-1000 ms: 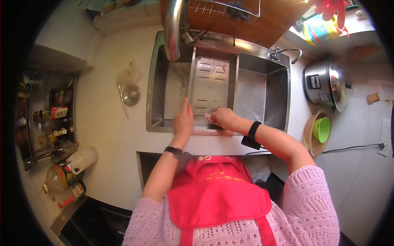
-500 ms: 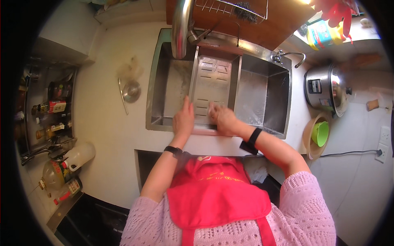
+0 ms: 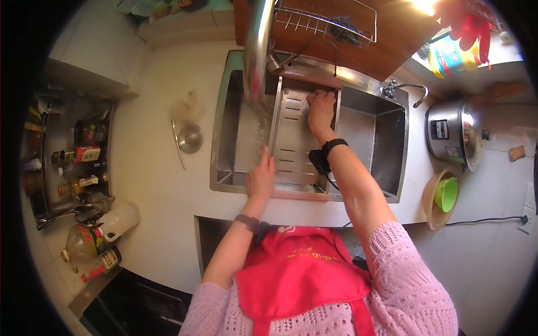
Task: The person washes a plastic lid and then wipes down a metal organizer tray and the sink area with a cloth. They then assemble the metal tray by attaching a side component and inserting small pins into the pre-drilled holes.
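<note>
A long stainless-steel slotted tray [image 3: 292, 134] lies across the sink [image 3: 223, 129], front to back between its two side areas. My right hand [image 3: 321, 112] is closed, pressing down inside the tray near its far right corner. Its curled fingers hide whatever they hold. Beside the tray's near left wall is my left hand [image 3: 260, 180], fingers stretched out and touching the rim. Over the sink's left part hangs the thick metal faucet [image 3: 256, 61].
A small metal lid [image 3: 190, 138] and a thin rod [image 3: 179, 144] lie on the left counter. Bottles [image 3: 84, 246] stand farther left. To the right are a rice cooker [image 3: 448, 134] and a green bowl [image 3: 446, 195] in a beige basin. A wire rack [image 3: 328, 19] hangs behind the sink.
My right hand has moved from the tray's near part to its far right corner, the arm stretching out. The left hand stays at the left rim. The whole view has shifted slightly.
</note>
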Action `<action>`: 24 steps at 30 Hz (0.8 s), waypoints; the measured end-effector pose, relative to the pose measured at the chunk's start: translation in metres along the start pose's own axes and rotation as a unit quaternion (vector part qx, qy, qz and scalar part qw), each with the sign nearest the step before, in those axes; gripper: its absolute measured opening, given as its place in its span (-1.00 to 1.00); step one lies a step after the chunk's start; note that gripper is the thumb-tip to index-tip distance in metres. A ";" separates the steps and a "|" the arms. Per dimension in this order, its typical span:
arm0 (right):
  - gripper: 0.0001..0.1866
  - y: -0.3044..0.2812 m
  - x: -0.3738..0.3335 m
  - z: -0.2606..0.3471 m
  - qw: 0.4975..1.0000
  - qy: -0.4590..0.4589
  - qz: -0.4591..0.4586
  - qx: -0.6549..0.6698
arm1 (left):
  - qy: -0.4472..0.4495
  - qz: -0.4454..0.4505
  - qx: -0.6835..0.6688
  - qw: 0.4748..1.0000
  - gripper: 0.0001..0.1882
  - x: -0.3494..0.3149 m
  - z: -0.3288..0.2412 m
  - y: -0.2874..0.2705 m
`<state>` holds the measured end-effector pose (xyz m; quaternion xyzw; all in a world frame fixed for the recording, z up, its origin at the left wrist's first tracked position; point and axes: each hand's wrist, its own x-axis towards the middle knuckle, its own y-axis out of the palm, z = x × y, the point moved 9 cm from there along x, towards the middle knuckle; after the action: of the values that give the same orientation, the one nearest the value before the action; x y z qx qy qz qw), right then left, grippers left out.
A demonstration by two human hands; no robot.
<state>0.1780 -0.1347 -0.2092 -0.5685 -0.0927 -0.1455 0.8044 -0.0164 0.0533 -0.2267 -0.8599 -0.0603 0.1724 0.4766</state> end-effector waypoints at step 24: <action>-0.54 0.014 -0.154 0.077 0.876 -0.269 0.341 0.210 | -0.034 -0.002 -0.046 0.998 -0.52 0.000 0.003 -0.004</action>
<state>0.0395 -0.0376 -0.2441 -0.3996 -0.1342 0.3186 0.8490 -0.0170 0.0581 -0.2246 -0.8743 -0.0862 0.1978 0.4347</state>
